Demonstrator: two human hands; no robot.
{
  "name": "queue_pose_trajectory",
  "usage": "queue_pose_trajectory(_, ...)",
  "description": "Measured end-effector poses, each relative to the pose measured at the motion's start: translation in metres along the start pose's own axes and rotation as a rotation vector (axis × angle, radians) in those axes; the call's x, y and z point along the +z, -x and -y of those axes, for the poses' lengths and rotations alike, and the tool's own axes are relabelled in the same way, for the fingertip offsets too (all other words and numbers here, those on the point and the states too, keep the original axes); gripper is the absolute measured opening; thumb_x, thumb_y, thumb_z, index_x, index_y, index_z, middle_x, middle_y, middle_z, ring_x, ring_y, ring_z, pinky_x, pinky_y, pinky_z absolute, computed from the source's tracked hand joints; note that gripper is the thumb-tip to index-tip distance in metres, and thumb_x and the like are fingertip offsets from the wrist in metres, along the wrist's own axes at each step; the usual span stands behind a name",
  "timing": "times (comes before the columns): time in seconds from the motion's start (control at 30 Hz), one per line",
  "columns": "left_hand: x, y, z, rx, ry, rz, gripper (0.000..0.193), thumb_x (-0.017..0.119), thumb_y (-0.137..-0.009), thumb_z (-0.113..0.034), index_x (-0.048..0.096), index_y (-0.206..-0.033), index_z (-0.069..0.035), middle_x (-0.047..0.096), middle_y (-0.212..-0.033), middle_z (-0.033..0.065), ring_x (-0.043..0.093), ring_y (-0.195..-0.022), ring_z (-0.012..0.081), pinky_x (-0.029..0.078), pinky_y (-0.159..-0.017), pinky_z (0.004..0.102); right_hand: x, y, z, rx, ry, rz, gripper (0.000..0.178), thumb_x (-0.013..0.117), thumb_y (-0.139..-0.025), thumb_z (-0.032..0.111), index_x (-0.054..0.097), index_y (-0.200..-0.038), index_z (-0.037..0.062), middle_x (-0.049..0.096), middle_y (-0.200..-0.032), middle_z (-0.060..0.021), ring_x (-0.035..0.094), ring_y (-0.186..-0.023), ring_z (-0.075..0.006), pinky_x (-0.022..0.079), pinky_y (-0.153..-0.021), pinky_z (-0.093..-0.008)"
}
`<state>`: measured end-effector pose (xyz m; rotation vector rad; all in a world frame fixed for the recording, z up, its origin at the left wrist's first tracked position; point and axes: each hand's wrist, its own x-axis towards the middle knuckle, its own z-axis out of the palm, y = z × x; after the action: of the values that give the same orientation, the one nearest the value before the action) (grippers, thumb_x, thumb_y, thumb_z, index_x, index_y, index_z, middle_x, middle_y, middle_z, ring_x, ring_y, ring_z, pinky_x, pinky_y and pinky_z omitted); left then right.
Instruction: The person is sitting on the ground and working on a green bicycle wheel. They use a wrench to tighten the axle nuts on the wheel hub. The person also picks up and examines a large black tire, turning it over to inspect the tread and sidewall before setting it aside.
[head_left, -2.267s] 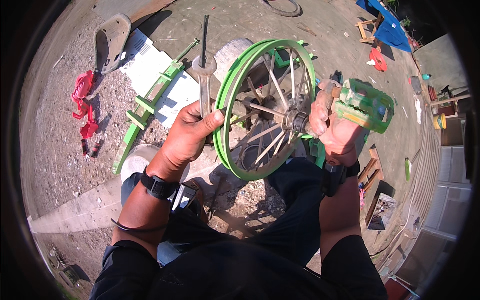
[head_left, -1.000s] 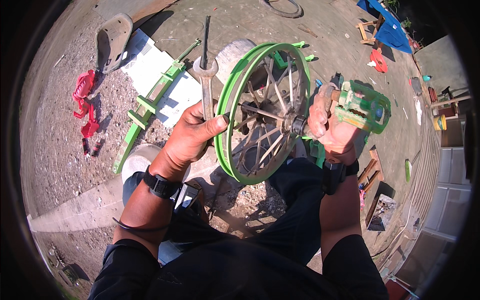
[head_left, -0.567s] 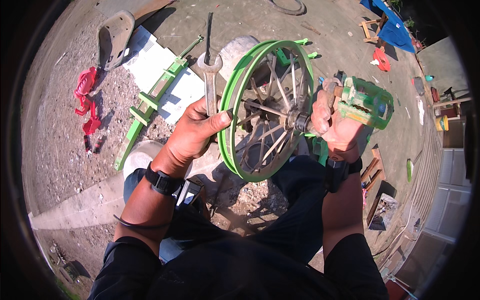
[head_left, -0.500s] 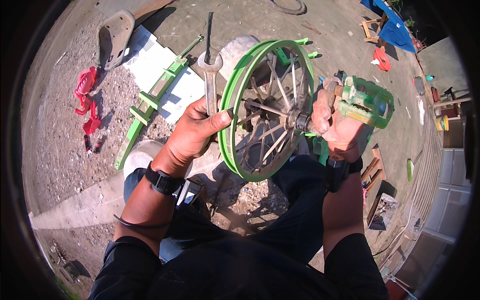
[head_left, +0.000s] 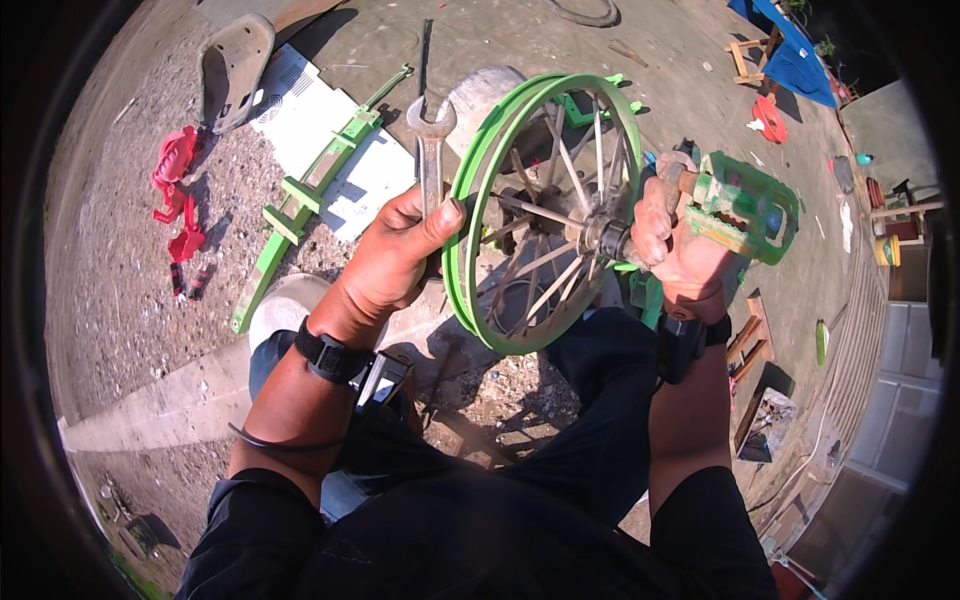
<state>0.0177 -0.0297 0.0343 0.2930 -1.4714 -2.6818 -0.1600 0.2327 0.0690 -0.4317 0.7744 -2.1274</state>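
Observation:
My left hand (head_left: 398, 250) is closed round an open-end wrench (head_left: 432, 160), whose jaw points away from me. Its thumb tip rests against the rim of a green spoked wheel (head_left: 466, 290), which stands tilted in front of me. At the wheel's right side, my right hand (head_left: 680, 240) closes round a pedal crank (head_left: 687, 183) by the dark hub axle (head_left: 612, 238). A translucent green pedal (head_left: 745, 208) sticks out beyond that hand. The fingers hide most of the crank, so I cannot tell how it joins the axle.
A green metal frame piece (head_left: 300, 200) lies over a white panel (head_left: 360, 190) to the left. Red plastic parts (head_left: 180, 190) and a grey bicycle seat shell (head_left: 235, 75) lie beyond. A grey cylindrical block (head_left: 485, 100) stands behind the wheel; a red dish-like piece (head_left: 768, 120) lies far right.
The wheel, wrench and both hands have shifted slightly right in view, the wheel also a little upward. Both grips look the same.

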Motion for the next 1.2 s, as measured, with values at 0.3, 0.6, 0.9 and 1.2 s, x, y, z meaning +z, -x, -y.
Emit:
queue_pose_trajectory(0.3,-0.003,0.0,0.002,-0.024,-0.012,0.015,0.029,0.067,-0.094,-0.03,0.067,-0.106,-0.003,0.068,-0.094,0.0079,0.063,-0.084,0.0178,0.05,-0.079,0.0325,0.002,0.001,0.001,-0.026,0.036,-0.011,0.062,0.048,-0.088,0.06,0.055,-0.119,0.0063,0.053,-0.069,-0.0122,0.049,-0.049,-0.0234,0.039,-0.044,-0.0345)
queue_pose_trajectory(0.6,0.001,0.0,0.001,-0.032,-0.024,-0.009,0.028,0.066,-0.095,-0.03,0.067,-0.105,-0.004,0.068,-0.092,0.007,0.063,-0.083,0.0165,0.05,-0.077,0.0309,0.001,-0.001,0.002,-0.05,0.098,0.009,0.065,0.047,-0.089,0.06,0.054,-0.118,0.0024,0.053,-0.068,-0.0127,0.049,-0.047,-0.0229,0.039,-0.043,-0.0337)
queue_pose_trajectory(0.9,0.005,-0.003,0.001,-0.01,-0.014,-0.033,0.03,0.065,-0.096,-0.031,0.067,-0.103,-0.003,0.068,-0.089,0.0083,0.063,-0.08,0.0163,0.05,-0.076,0.0304,0.004,0.001,0.002,-0.031,0.077,-0.036,0.062,0.048,-0.089,0.058,0.055,-0.12,0.0057,0.053,-0.07,-0.0117,0.05,-0.05,-0.023,0.04,-0.044,-0.0342)
queue_pose_trajectory(1.2,0.007,-0.005,0.003,-0.046,-0.014,-0.082,0.036,0.058,-0.099,-0.036,0.064,-0.106,-0.001,0.068,-0.09,0.0094,0.064,-0.079,0.0168,0.052,-0.074,0.03,-0.002,0.002,0.002,0.004,0.071,-0.048,0.06,0.048,-0.089,0.057,0.055,-0.12,0.0065,0.053,-0.071,-0.0109,0.05,-0.051,-0.0231,0.04,-0.045,-0.0339)
